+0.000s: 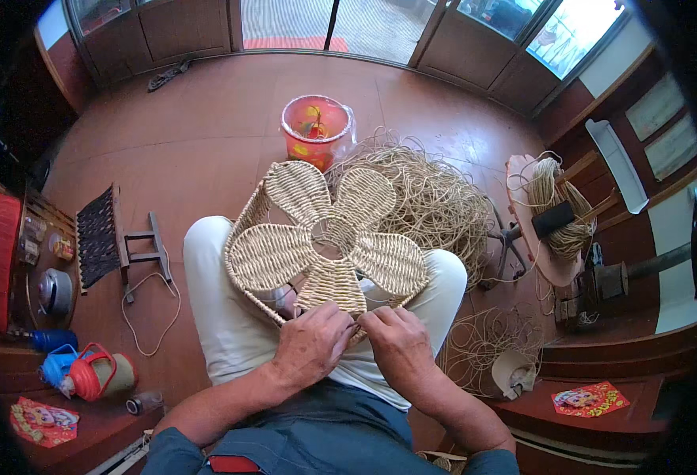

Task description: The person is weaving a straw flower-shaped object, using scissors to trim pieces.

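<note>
Across the person's lap rests a woven cord basket (271, 258) with a flower-shaped face of several woven petals around a round opening. My left hand (315, 335) is at the end of the lowest petal, its fingers closed on the basket's near edge. Close beside it, my right hand (399, 335) pinches at the same edge, right of that petal. The fingertips of both hands nearly meet, and whatever lies between them is too small to tell. A large heap of loose tan cord (437, 202) lies on the floor beyond the right knee.
A red bucket (310, 151) stands beyond the basket. To the right, wound cord (547, 178) and a black phone (553, 219) lie on a wooden stool (520, 196). Loose cord (491, 338) trails below. At left are a folding stool (99, 240) and thermos flasks (108, 374).
</note>
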A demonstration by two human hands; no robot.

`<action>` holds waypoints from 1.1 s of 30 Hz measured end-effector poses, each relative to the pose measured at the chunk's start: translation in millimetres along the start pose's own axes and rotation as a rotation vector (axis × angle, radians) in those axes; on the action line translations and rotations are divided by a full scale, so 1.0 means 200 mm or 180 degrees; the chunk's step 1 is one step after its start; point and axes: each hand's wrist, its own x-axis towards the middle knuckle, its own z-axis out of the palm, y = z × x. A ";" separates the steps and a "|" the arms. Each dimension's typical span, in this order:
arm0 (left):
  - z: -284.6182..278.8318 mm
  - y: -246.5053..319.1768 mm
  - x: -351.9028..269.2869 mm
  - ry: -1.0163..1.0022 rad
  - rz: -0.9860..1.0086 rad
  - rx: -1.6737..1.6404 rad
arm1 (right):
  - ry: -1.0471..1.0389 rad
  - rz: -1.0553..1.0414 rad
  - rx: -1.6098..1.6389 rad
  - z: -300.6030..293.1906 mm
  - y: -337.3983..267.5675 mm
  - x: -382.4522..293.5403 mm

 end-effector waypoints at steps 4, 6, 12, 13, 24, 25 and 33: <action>0.01 -0.01 0.00 0.0130 0.0038 0.0078 | 0.0063 0.0209 0.0153 0.03 0.01 0.01; 0.02 -0.01 -0.02 0.0157 0.0006 0.0123 | 0.0057 0.0360 0.0135 0.05 0.02 0.00; 0.00 -0.05 -0.02 0.0352 -0.0074 -0.0641 | -0.0002 0.1303 0.1267 0.06 0.04 0.01; -0.02 -0.04 -0.03 0.0313 -0.0102 -0.0649 | -0.0106 0.1523 0.1583 0.05 0.04 0.02; -0.05 0.02 -0.06 -0.0056 0.0272 0.0391 | -0.0784 0.1935 0.2840 0.03 0.11 0.08; -0.04 0.02 -0.06 -0.0150 0.0223 0.0516 | -0.0800 0.2008 0.3079 0.04 0.11 0.08; -0.01 0.00 -0.02 -0.0133 0.0137 0.0358 | -0.0791 0.2177 0.3374 0.05 0.12 0.07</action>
